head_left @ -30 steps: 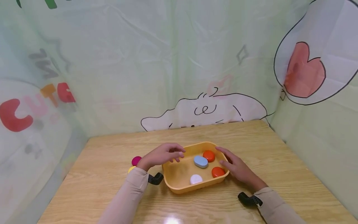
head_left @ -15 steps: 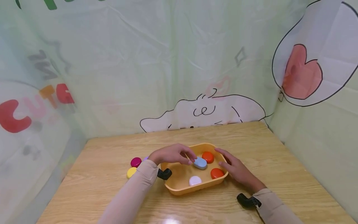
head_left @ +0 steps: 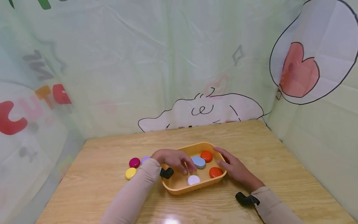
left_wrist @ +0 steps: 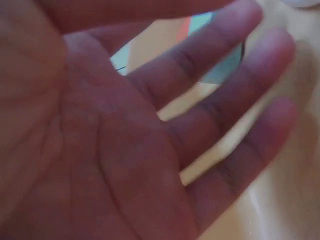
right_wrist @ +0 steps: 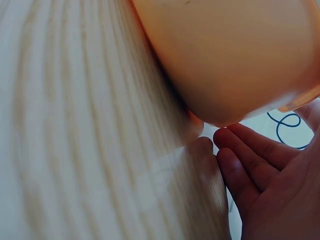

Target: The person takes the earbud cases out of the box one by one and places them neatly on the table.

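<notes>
An orange tray (head_left: 184, 190) stands on the table with smooth rounded pieces inside: a light blue oval (head_left: 199, 162), a red piece (head_left: 206, 156), another red piece (head_left: 215, 172) and a pale lilac disc (head_left: 193, 179). Over its left half hangs my left hand (head_left: 174, 160), fingertips pointing down just above the lilac disc. In the left wrist view its fingers (left_wrist: 235, 95) are spread and loosely bent, with nothing in the palm. My right hand (head_left: 237, 169) rests at the tray's right end, thumb and forefinger at the rim. The right wrist view shows other fingertips against the outer wall.
Left of the tray, on the wooden table (head_left: 106, 155), lie a magenta piece (head_left: 134, 162), a yellow piece (head_left: 130, 173) and a purple piece (head_left: 145, 159) partly behind the left wrist. A printed curtain (head_left: 126, 62) closes off the back and sides.
My left hand has moved right from the tray's left edge to over its inside, then lowered toward the lilac disc. The right hand has stayed at the tray's rim.
</notes>
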The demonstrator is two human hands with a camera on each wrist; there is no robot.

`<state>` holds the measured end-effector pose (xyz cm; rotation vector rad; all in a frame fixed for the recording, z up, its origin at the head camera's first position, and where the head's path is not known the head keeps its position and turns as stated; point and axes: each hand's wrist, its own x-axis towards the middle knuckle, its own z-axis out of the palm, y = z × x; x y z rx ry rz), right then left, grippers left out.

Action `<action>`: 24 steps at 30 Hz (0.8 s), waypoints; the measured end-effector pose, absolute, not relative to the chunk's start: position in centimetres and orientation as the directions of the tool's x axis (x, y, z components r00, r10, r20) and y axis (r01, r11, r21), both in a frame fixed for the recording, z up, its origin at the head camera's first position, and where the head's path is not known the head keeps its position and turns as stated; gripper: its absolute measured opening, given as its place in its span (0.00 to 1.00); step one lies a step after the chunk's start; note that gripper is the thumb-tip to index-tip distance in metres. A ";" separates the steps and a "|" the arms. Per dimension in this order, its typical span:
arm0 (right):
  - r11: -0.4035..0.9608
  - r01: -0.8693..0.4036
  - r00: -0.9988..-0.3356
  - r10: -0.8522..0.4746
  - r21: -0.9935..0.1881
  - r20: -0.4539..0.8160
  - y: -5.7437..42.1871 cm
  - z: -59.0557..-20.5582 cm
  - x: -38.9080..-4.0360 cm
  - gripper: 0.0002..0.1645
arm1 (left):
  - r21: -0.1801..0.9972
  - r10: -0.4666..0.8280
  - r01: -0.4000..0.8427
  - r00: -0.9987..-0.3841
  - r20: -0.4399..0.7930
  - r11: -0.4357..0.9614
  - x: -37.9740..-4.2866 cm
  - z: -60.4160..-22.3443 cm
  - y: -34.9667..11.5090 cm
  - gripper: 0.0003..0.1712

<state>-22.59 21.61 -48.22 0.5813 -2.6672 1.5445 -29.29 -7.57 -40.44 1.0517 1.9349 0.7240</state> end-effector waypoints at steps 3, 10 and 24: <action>0.448 -0.309 -0.933 -0.314 -0.839 0.176 21.5 -48.2 -22.5 0.32 | 0.756 0.862 0.418 -0.297 -0.411 0.504 -29.1 -40.7 -7.4 0.19; 0.444 -0.284 -0.940 -0.304 -0.850 0.155 21.4 -48.1 -22.5 0.32 | 0.736 0.832 0.392 -0.327 -0.449 0.552 -29.0 -40.8 -7.1 0.18; 0.453 -0.294 -0.939 -0.303 -0.842 0.165 21.4 -48.1 -22.5 0.32 | 0.754 0.817 0.334 -0.356 -0.454 0.565 -27.9 -41.2 -6.2 0.22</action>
